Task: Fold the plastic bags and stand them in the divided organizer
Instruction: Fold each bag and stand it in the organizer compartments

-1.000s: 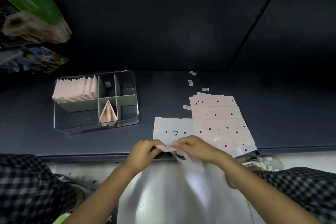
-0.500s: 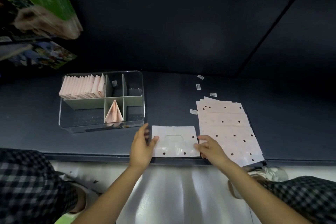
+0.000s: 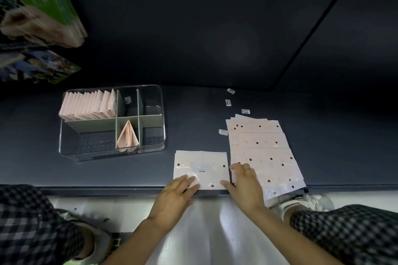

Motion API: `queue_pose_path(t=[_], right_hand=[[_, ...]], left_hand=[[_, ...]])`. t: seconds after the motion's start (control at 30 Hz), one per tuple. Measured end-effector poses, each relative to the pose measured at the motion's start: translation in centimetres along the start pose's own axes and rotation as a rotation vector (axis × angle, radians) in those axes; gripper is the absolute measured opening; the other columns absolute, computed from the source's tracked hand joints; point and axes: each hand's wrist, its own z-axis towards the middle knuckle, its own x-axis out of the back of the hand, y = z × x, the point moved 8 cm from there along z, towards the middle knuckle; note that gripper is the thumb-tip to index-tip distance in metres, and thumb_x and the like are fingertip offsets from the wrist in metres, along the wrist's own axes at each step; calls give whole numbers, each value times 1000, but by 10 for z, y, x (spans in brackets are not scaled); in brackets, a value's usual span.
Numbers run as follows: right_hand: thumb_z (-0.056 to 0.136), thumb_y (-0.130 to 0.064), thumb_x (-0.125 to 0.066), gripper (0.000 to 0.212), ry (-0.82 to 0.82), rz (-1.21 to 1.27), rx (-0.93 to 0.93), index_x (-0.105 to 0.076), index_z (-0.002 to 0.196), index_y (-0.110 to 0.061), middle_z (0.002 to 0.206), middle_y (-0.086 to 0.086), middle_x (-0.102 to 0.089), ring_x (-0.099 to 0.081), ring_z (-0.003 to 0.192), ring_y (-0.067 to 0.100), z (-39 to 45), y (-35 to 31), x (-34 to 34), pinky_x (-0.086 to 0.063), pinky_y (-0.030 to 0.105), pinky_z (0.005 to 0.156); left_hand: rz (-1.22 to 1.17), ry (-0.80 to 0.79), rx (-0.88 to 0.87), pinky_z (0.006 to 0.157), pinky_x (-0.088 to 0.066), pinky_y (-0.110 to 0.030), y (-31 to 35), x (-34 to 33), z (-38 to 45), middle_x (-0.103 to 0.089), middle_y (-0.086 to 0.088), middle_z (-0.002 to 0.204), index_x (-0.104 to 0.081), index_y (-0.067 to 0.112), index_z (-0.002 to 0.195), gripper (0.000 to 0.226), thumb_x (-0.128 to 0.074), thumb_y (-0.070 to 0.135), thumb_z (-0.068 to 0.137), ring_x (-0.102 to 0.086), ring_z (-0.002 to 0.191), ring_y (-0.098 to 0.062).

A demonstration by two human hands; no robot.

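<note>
Pale-pink dotted plastic bag [image 3: 201,168] lies flat at twelve o'clock; my left hand [image 3: 174,198] and right hand [image 3: 245,187], fingers straight, should press it smooth before creasing.

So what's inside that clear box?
The organizer holds a row of folded bags standing at its back left and one triangle-folded bag in front. Other sections look empty.

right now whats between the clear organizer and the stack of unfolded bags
In the head view, mostly bare dark tabletop separates the organizer from the stack; one small label lies beside the stack's left edge.
</note>
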Motion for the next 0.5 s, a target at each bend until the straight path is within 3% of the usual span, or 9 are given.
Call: queue_pose_path(t=[0.07,0.13,0.2,0.33,0.5], right_hand=[[63,-42,-83,54,70,-197,295,-64,109,-21,106,-2,-62,-60,96,20,-12,-23,4,-51,29,77],[43,-45,-91,60,94,-291,468,-72,96,-24,101,-5,-68,-67,91,17,-22,-36,3,-55,27,76],[35,-43,-93,56,78,-304,504,-74,84,-27,94,-8,-71,-69,86,12,-24,-38,2,-56,25,74],[37,-39,-94,40,59,-253,529,-72,68,-27,92,-10,-73,-70,82,9,-22,-34,5,-57,25,76],[48,-33,-93,28,90,-170,543,-72,64,-26,91,-10,-73,-70,80,9,-21,-35,9,-56,24,74]], left_hand=[[11,3,-7,77,-57,-27,1,-1,-1,-70,6,109,-75,29,98,59,-94,35,43,-68,99,-15],[-9,7,1,75,-58,-27,0,0,-1,-70,6,109,-75,30,98,59,-94,33,43,-68,98,-15],[-43,22,18,73,-57,-25,-3,2,0,-70,9,107,-75,31,95,55,-94,33,43,-69,95,-12],[-137,57,110,69,-55,-24,-19,10,5,-71,8,98,-75,27,84,45,-94,25,44,-69,85,-12],[-307,17,211,91,-40,-23,-43,0,4,-65,7,116,-74,18,93,13,-72,20,81,-58,106,-14]])
